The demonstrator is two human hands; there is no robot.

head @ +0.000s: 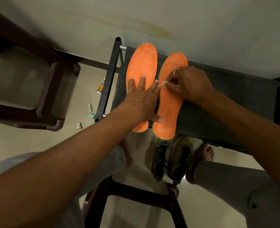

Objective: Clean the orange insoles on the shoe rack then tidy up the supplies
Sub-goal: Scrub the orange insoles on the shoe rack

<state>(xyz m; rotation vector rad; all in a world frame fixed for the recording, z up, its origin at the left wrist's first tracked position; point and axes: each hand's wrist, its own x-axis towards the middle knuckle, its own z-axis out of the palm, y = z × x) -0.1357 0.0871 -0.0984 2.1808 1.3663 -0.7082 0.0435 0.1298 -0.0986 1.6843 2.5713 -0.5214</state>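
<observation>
Fingers [142,81] of the left hand [142,100] are pressed flat, the right hand [191,84] is curled — contents unclear — on insoles [141,62] judged light and floppy, best pinned mid-length.

No text, brand or number can be read with certainty. Print noted on three items, all illegible: a white tube [100,87] lying on the floor [37,139] beside the rack carries a colourful label in orange, green and blue, with lettering too small to resolve. A small white stick [90,107] nearby on the floor bears one line of dark lettering, blurred. The right orange insole [169,109] shows a faint line of stamped characters near its heel, unreadable.
</observation>
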